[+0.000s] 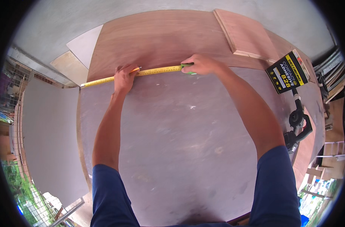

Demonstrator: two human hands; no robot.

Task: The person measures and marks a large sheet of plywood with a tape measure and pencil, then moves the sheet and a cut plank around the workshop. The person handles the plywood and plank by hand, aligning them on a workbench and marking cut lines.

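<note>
A yellow tape measure blade (157, 71) stretches along the far edge of the large greyish board (187, 143), its end at the board's left corner. My right hand (201, 64) is closed round the green tape measure case (188, 69), partly hidden by the fingers. My left hand (123, 78) lies over the blade about midway along it, fingers bent, with an orange pencil (134, 69) pinched in them. Part of the blade is covered by that hand.
Reddish plywood (153, 38) lies beyond the board, with a smaller plywood piece (246, 34) on it. At right stand a black and yellow adhesive can (287, 72) and a black power tool (298, 121). A grey panel (51, 136) is at left.
</note>
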